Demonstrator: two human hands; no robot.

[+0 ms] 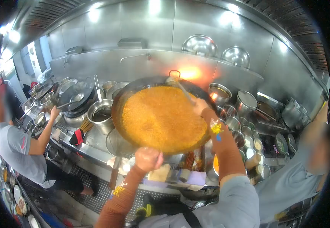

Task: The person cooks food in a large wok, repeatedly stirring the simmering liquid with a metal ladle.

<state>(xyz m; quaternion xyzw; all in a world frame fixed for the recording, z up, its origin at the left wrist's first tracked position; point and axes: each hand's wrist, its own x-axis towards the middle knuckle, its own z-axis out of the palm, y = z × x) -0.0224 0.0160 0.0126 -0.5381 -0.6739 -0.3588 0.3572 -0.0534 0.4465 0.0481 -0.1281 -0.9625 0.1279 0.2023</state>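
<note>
A large dark wok (117, 97) fills the middle of the view, holding a wide mass of orange-yellow food or sauce (161, 117). My left hand (148, 158) is closed in a fist at the wok's near rim; the part it grips is mostly hidden. In my right hand (200, 106) is the handle of a ladle (185, 92). The ladle reaches away from me, its bowl near the far rim beside the wok's loop handle (175, 72). Behind that rim an orange flame (189, 72) glows.
On the left, a co-worker (15, 138) holds a ladle over another wok (74, 93). A second person (297, 182) stands close at my right. A saucepan (101, 118) is left of my wok. Several metal containers (233, 123) crowd the right counter.
</note>
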